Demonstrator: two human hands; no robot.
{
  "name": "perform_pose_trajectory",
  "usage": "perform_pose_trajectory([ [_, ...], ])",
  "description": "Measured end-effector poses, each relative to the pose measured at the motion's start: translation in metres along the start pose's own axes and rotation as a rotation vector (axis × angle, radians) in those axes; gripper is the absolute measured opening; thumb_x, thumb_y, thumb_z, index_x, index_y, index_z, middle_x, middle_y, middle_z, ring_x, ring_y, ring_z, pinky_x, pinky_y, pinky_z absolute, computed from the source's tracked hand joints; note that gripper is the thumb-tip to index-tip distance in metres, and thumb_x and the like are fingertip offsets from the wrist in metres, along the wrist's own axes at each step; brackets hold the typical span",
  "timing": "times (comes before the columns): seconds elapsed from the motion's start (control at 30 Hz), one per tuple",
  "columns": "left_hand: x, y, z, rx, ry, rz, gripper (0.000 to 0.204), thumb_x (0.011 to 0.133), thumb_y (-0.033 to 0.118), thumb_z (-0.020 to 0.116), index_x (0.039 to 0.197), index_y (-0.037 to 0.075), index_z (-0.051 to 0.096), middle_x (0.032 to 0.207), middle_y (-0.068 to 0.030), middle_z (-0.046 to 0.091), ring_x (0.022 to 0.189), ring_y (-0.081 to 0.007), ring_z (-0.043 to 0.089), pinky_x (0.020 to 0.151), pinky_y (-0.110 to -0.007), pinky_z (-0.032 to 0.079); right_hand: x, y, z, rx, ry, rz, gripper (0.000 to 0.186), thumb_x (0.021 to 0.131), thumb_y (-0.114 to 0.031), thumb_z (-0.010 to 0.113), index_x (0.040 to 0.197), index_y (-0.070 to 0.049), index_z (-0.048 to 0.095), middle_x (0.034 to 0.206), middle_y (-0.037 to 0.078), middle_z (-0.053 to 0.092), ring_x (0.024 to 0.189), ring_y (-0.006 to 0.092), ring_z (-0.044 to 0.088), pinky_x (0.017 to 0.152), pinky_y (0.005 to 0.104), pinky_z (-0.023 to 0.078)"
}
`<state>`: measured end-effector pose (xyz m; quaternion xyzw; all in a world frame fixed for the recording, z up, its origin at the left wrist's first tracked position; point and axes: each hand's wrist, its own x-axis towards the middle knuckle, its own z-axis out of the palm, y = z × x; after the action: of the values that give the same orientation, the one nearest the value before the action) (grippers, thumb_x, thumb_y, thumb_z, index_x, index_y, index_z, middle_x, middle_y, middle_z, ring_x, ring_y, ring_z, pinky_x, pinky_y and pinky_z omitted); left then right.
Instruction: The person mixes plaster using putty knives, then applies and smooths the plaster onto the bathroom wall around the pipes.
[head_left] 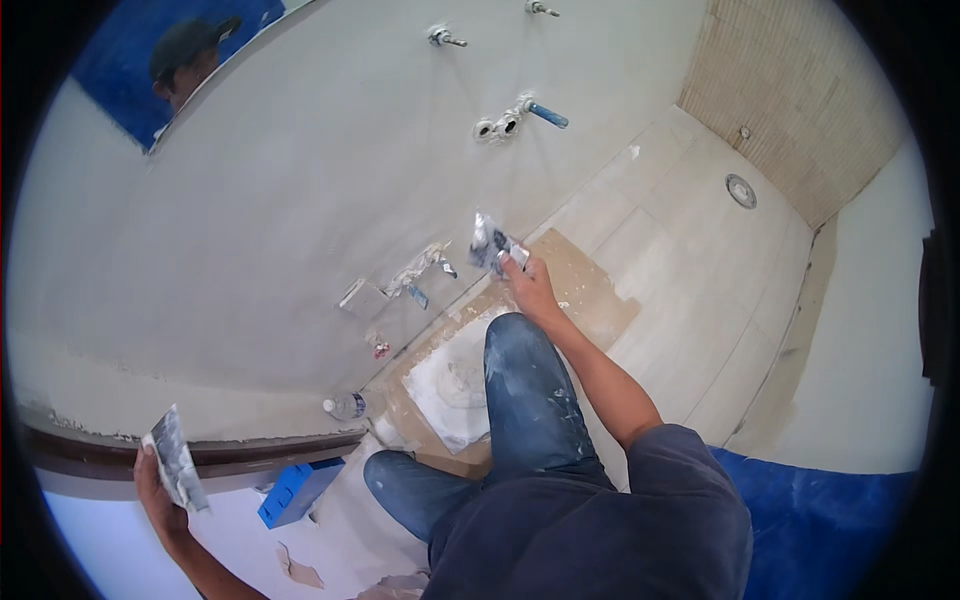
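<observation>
My left hand (160, 490) grips a flat metal blade (175, 450), smeared with pale filler, at the lower left. My right hand (530, 280), above my bent knee, is closed on a putty knife (488, 240) with white filler on it, held close to the grey plastered wall (250, 250). Just left of that knife, low on the wall, are rough patched openings with short blue pipe stubs (418, 296). Beside my knee, a cardboard sheet (590, 290) lies on the floor, with a white powdery patch (440, 400) on it.
A plastic bottle (345, 406) and a blue box (295, 490) are at lower left. Pipe fittings (505, 126) stick out from the wall above. A tiled floor with a round drain (741, 191) extends right; blue sheeting (800, 520) is at lower right. A mirror-like panel shows a capped person (185, 65).
</observation>
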<state>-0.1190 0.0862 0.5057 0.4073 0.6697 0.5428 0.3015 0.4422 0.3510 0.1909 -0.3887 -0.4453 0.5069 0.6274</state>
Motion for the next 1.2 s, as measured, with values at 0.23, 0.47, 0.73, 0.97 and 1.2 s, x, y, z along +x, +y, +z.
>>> perform_pose_trajectory([
  [0.23, -0.015, -0.044, 0.065, 0.955, 0.009, 0.210, 0.047, 0.107, 0.029, 0.053, 0.141, -0.005, 0.057, 0.148, -0.0202, 0.055, 0.138, -0.0314, 0.051, 0.116, -0.041, 0.038, -0.020, -0.021, 0.053, 0.125, -0.308, 0.150, 0.042, 0.106, -0.019, 0.059, 0.142, 0.001, 0.058, 0.113, 0.004, 0.070, 0.099, 0.0097, 0.063, 0.087, 0.0295, 0.055],
  [0.47, 0.001, -0.058, 0.242, 0.764, -0.273, 0.145, 0.047, 0.103, 0.029, 0.053, 0.131, -0.009, 0.056, 0.123, -0.0353, 0.063, 0.120, -0.0484, 0.059, 0.104, -0.046, 0.045, -0.084, -0.068, 0.132, -0.308, -0.787, -0.199, 0.038, 0.096, -0.001, 0.059, 0.133, -0.006, 0.068, 0.132, 0.016, 0.068, 0.120, 0.0341, 0.063, 0.105, 0.0405, 0.048],
  [0.73, 0.015, -0.060, 0.291, 0.957, -0.326, 0.171, 0.031, 0.098, 0.018, 0.050, 0.114, -0.008, 0.056, 0.104, -0.0359, 0.066, 0.102, -0.0560, 0.060, 0.089, -0.057, 0.049, -0.143, -0.025, 0.164, -0.363, -0.535, -0.338, 0.059, 0.079, 0.011, 0.054, 0.132, -0.008, 0.068, 0.130, 0.016, 0.069, 0.120, 0.0366, 0.061, 0.106, 0.0428, 0.045],
  [0.97, 0.044, -0.069, 0.272, 0.723, 0.026, 0.481, 0.037, 0.106, 0.025, 0.047, 0.126, -0.006, 0.057, 0.114, -0.0339, 0.065, 0.109, -0.0505, 0.062, 0.092, -0.055, 0.047, -0.162, -0.002, 0.143, -0.160, -0.834, -0.180, 0.048, 0.095, 0.001, 0.055, 0.141, -0.010, 0.063, 0.126, 0.013, 0.071, 0.111, 0.0300, 0.064, 0.104, 0.0415, 0.047],
  [1.2, 0.070, -0.074, -0.019, 1.367, 0.573, 1.134, 0.040, 0.109, 0.023, 0.048, 0.131, -0.006, 0.063, 0.134, -0.0331, 0.061, 0.116, -0.0458, 0.064, 0.098, -0.050, 0.051, -0.093, 0.038, 0.050, 0.287, -0.358, 0.292, 0.037, 0.107, -0.021, 0.059, 0.133, 0.004, 0.061, 0.114, 0.006, 0.071, 0.101, 0.0145, 0.068, 0.093, 0.0347, 0.057],
])
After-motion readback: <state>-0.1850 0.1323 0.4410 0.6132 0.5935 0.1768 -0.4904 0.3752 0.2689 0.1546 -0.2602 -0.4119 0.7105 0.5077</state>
